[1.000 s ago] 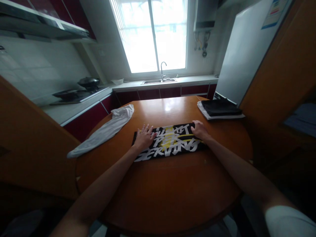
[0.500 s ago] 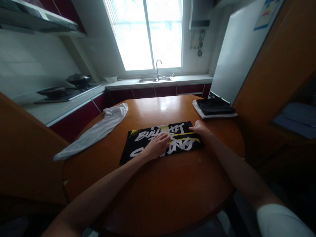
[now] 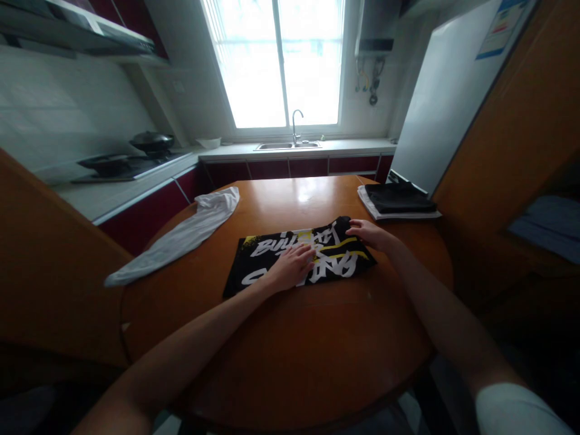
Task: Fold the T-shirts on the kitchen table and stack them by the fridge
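Observation:
A folded black T-shirt (image 3: 342, 264) with white lettering and yellow streaks lies on the wooden table in front of me. My left hand (image 3: 294, 266) rests flat on its middle, fingers stretched out, covering part of the print. At the far right corner my right hand (image 3: 369, 234) has its fingers closed on the edge of the cloth. That corner is bunched and slightly raised; the fingertips are partly hidden by the fabric.
A white garment (image 3: 181, 241) lies lengthwise along the left side of the round table (image 3: 290, 356). At the back right is a stack of folded black clothing (image 3: 399, 198) over a white piece. Beyond stand a counter with a sink (image 3: 290, 145), a stove (image 3: 136, 168) and a fridge (image 3: 444, 96).
The shirt's far right corner, flat before, is now bunched up and raised a little at my right hand. My left hand stays in place on the shirt. The view has shifted slightly.

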Available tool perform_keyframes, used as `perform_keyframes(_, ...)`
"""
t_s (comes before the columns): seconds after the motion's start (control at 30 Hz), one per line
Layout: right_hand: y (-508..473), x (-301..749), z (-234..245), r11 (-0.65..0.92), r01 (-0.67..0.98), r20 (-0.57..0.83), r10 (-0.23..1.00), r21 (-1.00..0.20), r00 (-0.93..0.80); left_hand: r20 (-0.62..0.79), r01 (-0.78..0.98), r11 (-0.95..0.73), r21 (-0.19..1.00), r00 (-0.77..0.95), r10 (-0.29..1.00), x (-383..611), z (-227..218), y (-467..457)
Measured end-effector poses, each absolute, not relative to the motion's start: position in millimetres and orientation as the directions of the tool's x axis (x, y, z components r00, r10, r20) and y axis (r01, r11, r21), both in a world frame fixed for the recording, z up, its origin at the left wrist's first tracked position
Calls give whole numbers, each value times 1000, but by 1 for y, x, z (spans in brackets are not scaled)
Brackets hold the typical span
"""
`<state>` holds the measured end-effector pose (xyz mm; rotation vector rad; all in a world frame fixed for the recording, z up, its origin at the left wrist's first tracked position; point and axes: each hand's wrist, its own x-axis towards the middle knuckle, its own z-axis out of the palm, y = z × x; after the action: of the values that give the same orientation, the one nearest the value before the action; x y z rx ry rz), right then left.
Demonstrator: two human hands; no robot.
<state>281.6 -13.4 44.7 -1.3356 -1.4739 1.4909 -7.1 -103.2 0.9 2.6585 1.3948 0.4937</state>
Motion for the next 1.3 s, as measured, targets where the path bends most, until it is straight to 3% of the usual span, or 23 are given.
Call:
perform_keyframes(0.13,-22,264,47,-112,90,-138,920,-990,-367,309,752,-593,288,513,801,-3,9,-106)
perform_keyframes(0.3,-37,228,44,-11,41,-25,936,-999,-351,404,680,-586,441,432,806,3,22,-112)
perform_keyframes(0.47,-51,191,35,158,133,115,951,-978,-286,456,490,-552,675,311,834,6,18,-108)
perform_keyframes(0.6,-60,171,19,316,226,257,932,-921,-255,371,409,-440,799,240,897,6,11,-102)
perform_keyframes(0.77,-67,165,4,364,247,278,905,-898,-323,331,411,-392,823,215,919,3,9,-95)
perform_keyframes(0.97,-70,168,7,260,186,205,940,-948,-272,293,439,-343,831,181,939,2,7,-90)
perform_keyframes(1.13,-73,176,21,402,259,366,913,-878,-178,315,466,-297,834,39,948,0,15,-92)
perform_keyframes(1.3,-84,180,31,550,303,517,835,-778,-190,295,251,-266,931,-85,952,-16,43,-95)
